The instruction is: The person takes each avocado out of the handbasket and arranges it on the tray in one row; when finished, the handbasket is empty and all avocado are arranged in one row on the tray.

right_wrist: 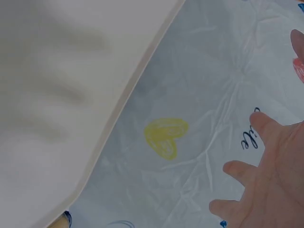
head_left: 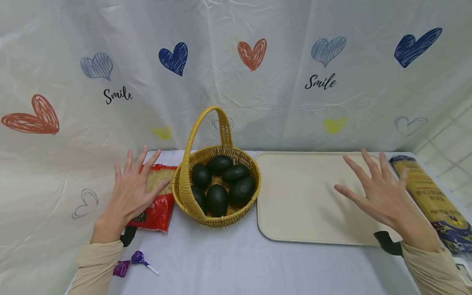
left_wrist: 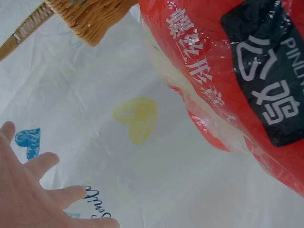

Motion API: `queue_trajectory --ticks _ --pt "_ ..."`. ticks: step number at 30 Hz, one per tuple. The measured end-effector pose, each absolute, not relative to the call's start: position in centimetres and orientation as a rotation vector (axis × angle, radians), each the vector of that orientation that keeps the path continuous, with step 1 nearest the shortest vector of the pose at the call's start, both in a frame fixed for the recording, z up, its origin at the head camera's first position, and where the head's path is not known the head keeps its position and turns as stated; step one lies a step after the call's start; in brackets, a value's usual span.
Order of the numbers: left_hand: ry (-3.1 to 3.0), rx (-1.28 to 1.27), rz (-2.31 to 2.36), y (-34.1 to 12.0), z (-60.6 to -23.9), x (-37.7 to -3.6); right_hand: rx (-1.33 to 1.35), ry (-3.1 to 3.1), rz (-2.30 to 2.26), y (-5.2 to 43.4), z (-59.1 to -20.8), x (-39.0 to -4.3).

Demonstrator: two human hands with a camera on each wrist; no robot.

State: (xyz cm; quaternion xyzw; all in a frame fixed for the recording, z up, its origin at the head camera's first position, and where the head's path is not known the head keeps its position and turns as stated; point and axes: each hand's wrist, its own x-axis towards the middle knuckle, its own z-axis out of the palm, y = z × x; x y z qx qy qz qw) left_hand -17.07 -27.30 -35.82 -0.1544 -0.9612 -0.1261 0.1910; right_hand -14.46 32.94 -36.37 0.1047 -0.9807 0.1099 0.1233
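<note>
Both hands hover above the table with fingers spread and straight, holding nothing. My left hand [head_left: 132, 192] [left_wrist: 33, 194] is over a red bag of noodles [head_left: 157, 200] [left_wrist: 247, 80], just left of a wicker basket [head_left: 250, 192] [left_wrist: 90, 14]. Several dark green avocados [head_left: 217, 198] lie in the basket. My right hand [head_left: 376, 190] [right_wrist: 270, 175] floats over the right part of a cream tray [head_left: 295, 196] [right_wrist: 61, 95], beside a long yellow and blue packet [head_left: 431, 196].
A purple lollipop [head_left: 139, 259] and a purple wrapper [head_left: 121, 268] lie near my left sleeve at the table's front. A white curtain with hearts [head_left: 250, 53] hangs right behind the table. Tiled wall [head_left: 453, 151] stands at the far right.
</note>
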Motion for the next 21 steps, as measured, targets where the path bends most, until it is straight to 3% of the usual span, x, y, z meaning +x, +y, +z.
queue_trajectory --ticks 11,21 --pt "-2.578 -0.593 -0.685 -25.7 -34.2 -14.2 0.349 -2.842 0.341 32.2 -36.5 -14.1" --pt "-2.366 -0.854 -1.127 -21.2 -32.7 -10.6 0.541 -2.76 0.384 26.3 -35.5 -15.1"
